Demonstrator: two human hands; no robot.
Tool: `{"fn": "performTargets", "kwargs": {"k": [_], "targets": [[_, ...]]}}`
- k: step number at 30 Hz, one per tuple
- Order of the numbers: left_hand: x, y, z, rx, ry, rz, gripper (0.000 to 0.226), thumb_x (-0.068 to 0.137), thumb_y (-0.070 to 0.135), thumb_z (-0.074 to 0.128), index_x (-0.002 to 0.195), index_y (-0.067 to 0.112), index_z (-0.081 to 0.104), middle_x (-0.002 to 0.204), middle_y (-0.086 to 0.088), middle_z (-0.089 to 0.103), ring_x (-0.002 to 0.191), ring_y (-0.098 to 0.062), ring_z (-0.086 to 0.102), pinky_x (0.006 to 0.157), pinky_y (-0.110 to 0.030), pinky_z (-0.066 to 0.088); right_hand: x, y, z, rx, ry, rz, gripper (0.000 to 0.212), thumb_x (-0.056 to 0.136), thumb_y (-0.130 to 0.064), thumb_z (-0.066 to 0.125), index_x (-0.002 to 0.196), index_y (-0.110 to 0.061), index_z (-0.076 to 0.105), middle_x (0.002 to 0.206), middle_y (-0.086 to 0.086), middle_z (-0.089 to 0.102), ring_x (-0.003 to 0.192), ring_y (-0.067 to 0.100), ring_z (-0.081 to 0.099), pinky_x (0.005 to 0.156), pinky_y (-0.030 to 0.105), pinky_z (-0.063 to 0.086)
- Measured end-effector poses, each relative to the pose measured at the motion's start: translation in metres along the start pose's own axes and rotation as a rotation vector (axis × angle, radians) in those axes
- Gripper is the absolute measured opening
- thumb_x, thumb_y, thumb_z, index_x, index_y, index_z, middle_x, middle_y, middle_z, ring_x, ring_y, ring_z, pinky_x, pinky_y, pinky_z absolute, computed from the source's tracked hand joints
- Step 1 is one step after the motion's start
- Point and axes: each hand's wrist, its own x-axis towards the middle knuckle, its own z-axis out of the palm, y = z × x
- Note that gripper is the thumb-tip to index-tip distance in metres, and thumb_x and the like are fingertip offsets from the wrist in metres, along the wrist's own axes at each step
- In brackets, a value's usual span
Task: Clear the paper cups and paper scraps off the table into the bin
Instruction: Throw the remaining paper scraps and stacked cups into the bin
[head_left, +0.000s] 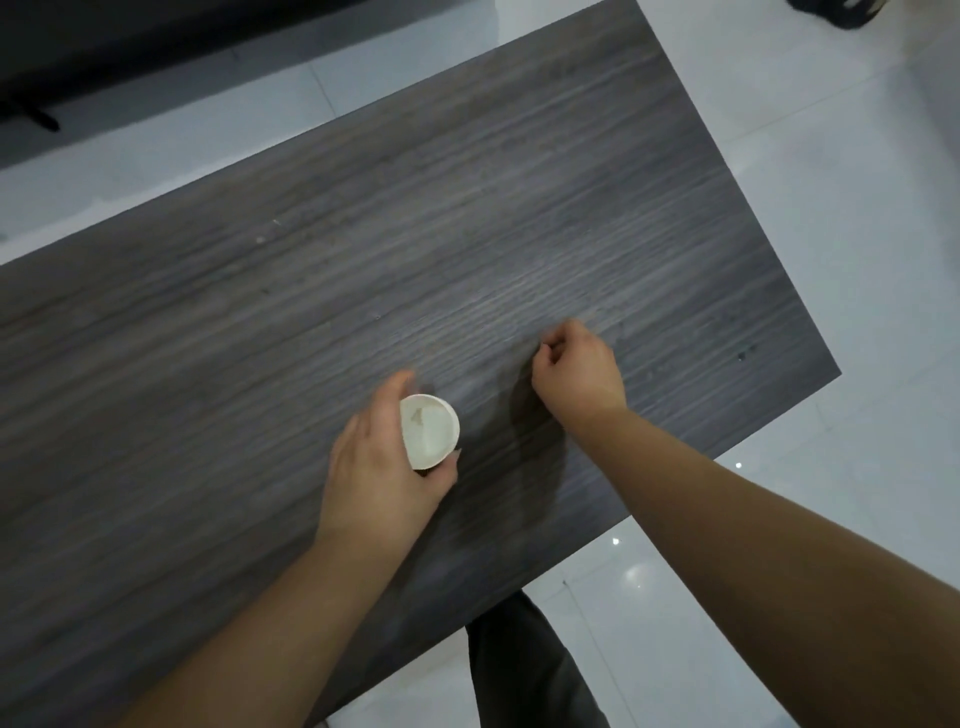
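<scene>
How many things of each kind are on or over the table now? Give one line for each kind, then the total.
Paper cup: 1
Hands: 2, left hand and right hand
Small pale specks on the table: 2, too small to identify
Total: 5

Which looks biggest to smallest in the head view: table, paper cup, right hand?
1. table
2. right hand
3. paper cup, gripped by the left hand; the gap between cup and hand is modest.

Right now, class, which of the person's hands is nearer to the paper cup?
The left. The left hand grips the paper cup, its fingers curled round the side. The right hand is apart from the cup, off to its right over the table, fingers curled.
</scene>
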Motion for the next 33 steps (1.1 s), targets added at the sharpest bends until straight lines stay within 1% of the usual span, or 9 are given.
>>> {"fn": "performTargets", "kwargs": {"k": [4,7,10,13,17,20,24,29,33], "targets": [[-0.020,-0.020,-0.016,-0.025,-0.003,-0.056,0.076,0.070,0.041,0.098,0.128,0.040,0.048,0.115,0.015,0.062,0.107,-0.017,0.062,0.093,-0.051,0.058,-0.023,-0.010,-0.014,0.193,-0.056,0.049,0.008,0.101,-0.020,0.064,0.105,-0.015,0.069,0.088,0.000,0.069,0.086,0.021,0.070,0.085,0.045,0.060],[-0.032,-0.033,-0.030,0.006,0.009,-0.054,0.077,0.072,0.043,0.097,0.136,0.038,0.055,0.124,0.012,0.065,0.115,-0.018,0.059,0.102,-0.048,0.053,-0.071,-0.045,-0.022,0.318,-0.050,-0.049,0.004,0.099,-0.020,0.068,0.097,-0.023,0.068,0.081,-0.003,0.070,0.074,0.013,0.068,0.074,0.033,0.057],[-0.039,-0.048,-0.049,-0.106,-0.004,-0.041,0.083,0.072,0.041,0.098,0.146,0.036,0.060,0.130,0.013,0.059,0.117,-0.001,0.055,0.105,-0.031,0.049,-0.140,-0.095,-0.024,0.404,-0.278,-0.286,0.004,0.096,-0.031,0.067,0.098,-0.035,0.067,0.086,-0.007,0.071,0.077,0.011,0.071,0.069,0.024,0.059],[-0.048,-0.068,-0.075,-0.251,-0.078,-0.015,0.093,0.071,0.039,0.098,0.153,0.042,0.054,0.131,0.019,0.051,0.112,0.015,0.055,0.097,-0.018,0.049,-0.193,-0.137,-0.012,0.238,-0.419,-0.504,0.008,0.097,-0.028,0.066,0.100,-0.035,0.065,0.085,-0.013,0.069,0.082,0.009,0.071,0.070,0.024,0.059],[-0.072,-0.096,-0.123,-0.267,-0.048,0.008,0.101,0.069,0.062,0.083,0.156,0.065,0.031,0.133,0.030,0.042,0.113,0.003,0.057,0.092,-0.030,0.055,-0.228,-0.179,0.020,-0.123,-0.359,-0.501,0.007,0.095,-0.038,0.070,0.095,-0.033,0.066,0.065,-0.016,0.059,0.066,0.005,0.060,0.063,0.030,0.053],[-0.098,-0.135,-0.165,-0.283,-0.004,-0.001,0.108,0.067,0.072,0.080,0.151,0.079,0.014,0.143,0.031,0.043,0.118,0.008,0.052,0.091,-0.023,0.050,-0.259,-0.214,0.053,-0.189,-0.320,-0.538,0.027,0.090,-0.054,0.070,0.080,-0.030,0.064,0.062,-0.020,0.058,0.060,0.007,0.055,0.057,0.029,0.045],[-0.149,-0.202,-0.215,-0.372,0.074,-0.058,0.101,0.068,0.072,0.081,0.154,0.064,0.029,0.149,0.031,0.054,0.128,0.008,0.056,0.100,-0.020,0.050,-0.315,-0.267,0.104,-0.178,-0.432,-0.669,0.015,0.096,-0.037,0.066,0.084,-0.029,0.060,0.067,-0.010,0.056,0.066,0.010,0.057,0.057,0.025,0.041],[-0.228,-0.291,-0.259,-0.435,0.190,-0.217,0.074,0.068,0.074,0.084,0.130,0.055,0.050,0.122,0.034,0.065,0.109,0.014,0.061,0.082,-0.003,0.044,-0.394,-0.314,0.173,-0.076,-0.685,-0.609,0.013,0.097,-0.027,0.054,0.087,-0.028,0.062,0.073,-0.012,0.062,0.071,0.008,0.059,0.065,0.026,0.045],[-0.289,-0.359,-0.290,-0.485,0.242,-0.293,0.069,0.071,0.072,0.086,0.129,0.047,0.056,0.122,0.029,0.069,0.112,0.005,0.067,0.091,-0.027,0.058,-0.462,-0.333,0.235,-0.032,-0.684,-0.614,0.018,0.103,-0.038,0.058,0.086,-0.032,0.060,0.085,-0.010,0.062,0.083,0.008,0.061,0.076,0.022,0.045]]}}
